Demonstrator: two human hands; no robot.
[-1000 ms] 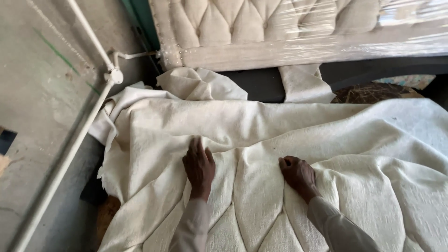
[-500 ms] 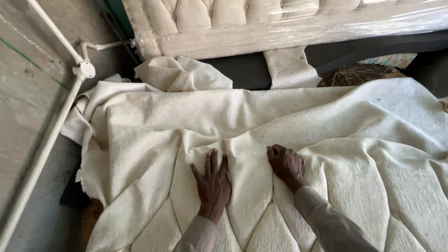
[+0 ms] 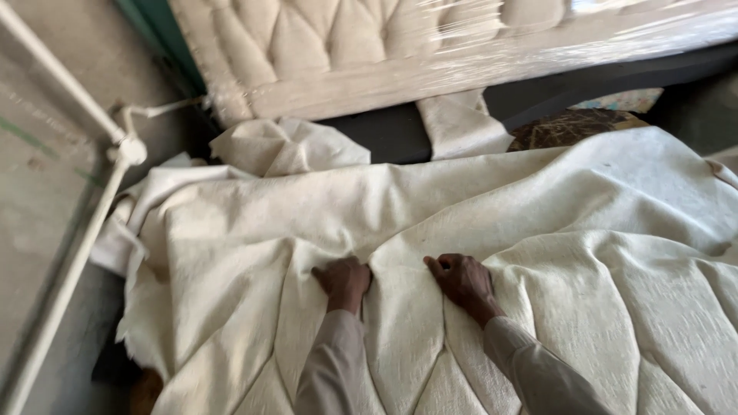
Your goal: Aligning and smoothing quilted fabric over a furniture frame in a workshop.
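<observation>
Fabric (image 3: 492,223), cream and quilted in diamond folds, covers the padded panel in the head view. The left hand (image 3: 344,282) presses into a crease with its fingers curled shut, pinching the cloth. The right hand (image 3: 461,280) rests just beside it, fingers bent onto the fabric. A wrapped tufted headboard (image 3: 384,54) stands behind.
</observation>
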